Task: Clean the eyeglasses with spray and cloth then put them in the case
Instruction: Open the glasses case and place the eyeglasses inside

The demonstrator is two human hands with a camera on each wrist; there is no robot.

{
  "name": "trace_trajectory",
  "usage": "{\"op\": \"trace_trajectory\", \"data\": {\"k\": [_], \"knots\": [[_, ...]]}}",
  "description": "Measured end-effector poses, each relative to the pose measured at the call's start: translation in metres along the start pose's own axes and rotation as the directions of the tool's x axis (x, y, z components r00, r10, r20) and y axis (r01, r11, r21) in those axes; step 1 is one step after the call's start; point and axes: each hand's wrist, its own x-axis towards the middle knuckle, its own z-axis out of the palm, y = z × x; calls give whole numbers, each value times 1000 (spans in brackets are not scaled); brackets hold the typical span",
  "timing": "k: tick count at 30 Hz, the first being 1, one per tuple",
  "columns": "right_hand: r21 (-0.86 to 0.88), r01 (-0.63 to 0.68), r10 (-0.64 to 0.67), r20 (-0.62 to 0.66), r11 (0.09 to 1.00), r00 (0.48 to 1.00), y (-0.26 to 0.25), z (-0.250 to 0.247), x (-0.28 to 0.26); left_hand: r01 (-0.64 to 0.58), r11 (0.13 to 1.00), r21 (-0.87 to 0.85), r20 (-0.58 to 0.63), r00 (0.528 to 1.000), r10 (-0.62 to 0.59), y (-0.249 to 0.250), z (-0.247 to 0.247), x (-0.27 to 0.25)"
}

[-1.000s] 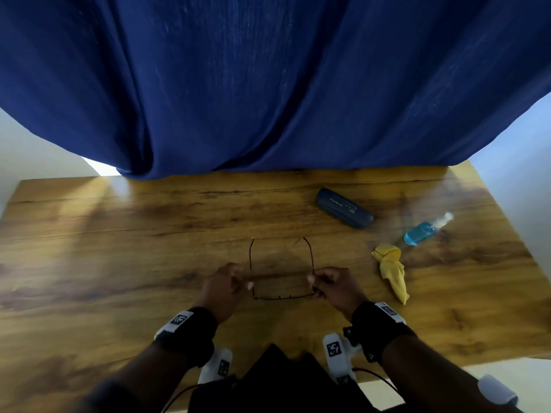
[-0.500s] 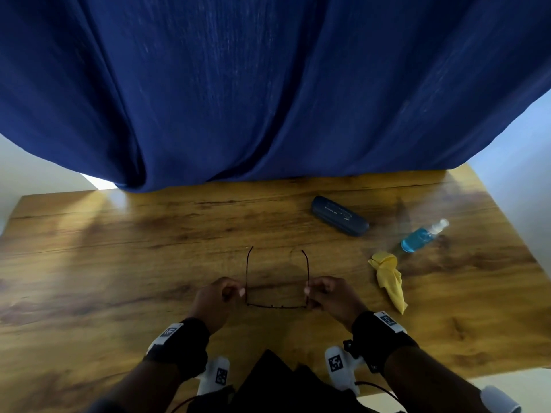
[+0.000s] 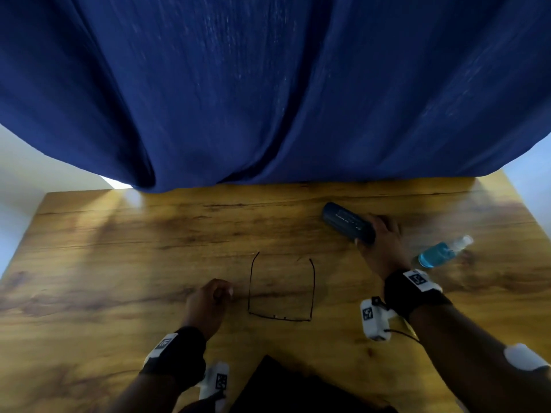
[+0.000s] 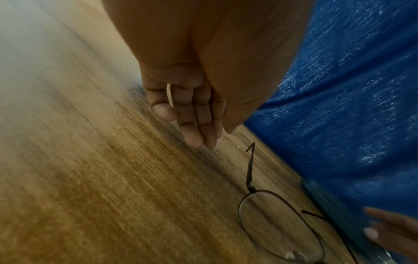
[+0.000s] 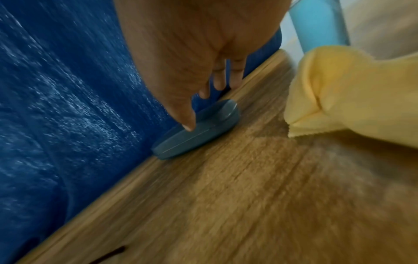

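Thin black-framed eyeglasses (image 3: 280, 318) lie on the wooden table (image 3: 119, 263) with both arms unfolded, pointing away from me; the left wrist view shows one lens (image 4: 278, 226). My left hand (image 3: 208, 299) hovers just left of them, fingers relaxed (image 4: 192, 116), holding nothing. My right hand (image 3: 384, 248) reaches to the back right and grips the near end of the dark blue eyeglass case (image 3: 346, 222). Its thumb (image 5: 189, 123) presses the closed case (image 5: 203, 135), with the fingers on the far side. The yellow cloth (image 5: 353, 92) lies beside that hand, hidden under my arm in the head view.
A small spray bottle of blue liquid (image 3: 438, 254) lies on its side right of my right hand. A dark blue curtain (image 3: 268, 84) hangs along the table's far edge, just behind the case. Something black (image 3: 283, 386) sits at the near edge.
Both hands have let go of the eyeglasses, which now rest on the table. My right hand has moved up and right to the case; the left has drawn slightly left.
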Motion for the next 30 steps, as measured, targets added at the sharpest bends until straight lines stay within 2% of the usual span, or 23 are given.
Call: {"op": "trace_trajectory", "data": {"k": [3, 5, 8, 10, 11, 13, 15, 17, 18, 20, 25, 26, 28, 29, 30], "knots": [[-68, -36, 45, 150, 997, 988, -1, 8, 21, -2, 1000, -19, 0, 1000, 2, -4, 0, -4], [-38, -28, 34, 193, 999, 981, -11, 10, 25, 8, 999, -48, -4, 1000, -8, -11, 0, -10], [91, 100, -120, 256, 991, 959, -49, 8, 19, -65, 995, -70, -117, 992, 56, -18, -10, -20], [139, 288, -317, 294, 948, 902, -89, 9, 6, -174, 980, -92, -212, 965, 151, -19, -26, -24], [144, 388, -413, 310, 911, 856, -111, 12, -5, -227, 969, -97, -228, 953, 201, -17, -35, -25], [175, 540, -566, 337, 823, 752, -154, 23, -28, -275, 952, -132, -190, 950, 248, -14, -54, -27], [216, 645, -678, 317, 733, 664, -191, 37, -52, -223, 933, -281, -133, 972, 192, -6, -70, -28], [200, 724, -747, 272, 660, 606, -217, 52, -74, -7, 851, -525, -47, 999, -21, 0, -84, -26], [183, 745, -763, 251, 641, 595, -226, 59, -82, 134, 771, -623, 25, 988, -151, 1, -90, -24], [167, 754, -770, 216, 635, 601, -239, 72, -96, 321, 630, -707, 155, 940, -305, -10, -103, -16], [97, 755, -756, 195, 648, 624, -256, 93, -114, 433, 607, -666, 353, 900, -255, -56, -124, -4], [52, 748, -742, 194, 662, 642, -258, 95, -118, 466, 607, -644, 412, 880, -238, -61, -126, -5], [-57, 722, -703, 184, 690, 687, -264, 99, -122, 460, 690, -559, 484, 857, -179, -70, -128, -6], [-69, 697, -677, 183, 714, 713, -267, 103, -122, 425, 728, -539, 484, 863, -145, -74, -127, -6], [-8, 655, -640, 200, 756, 742, -269, 107, -123, 390, 740, -548, 470, 875, -113, -76, -124, -5]]}}
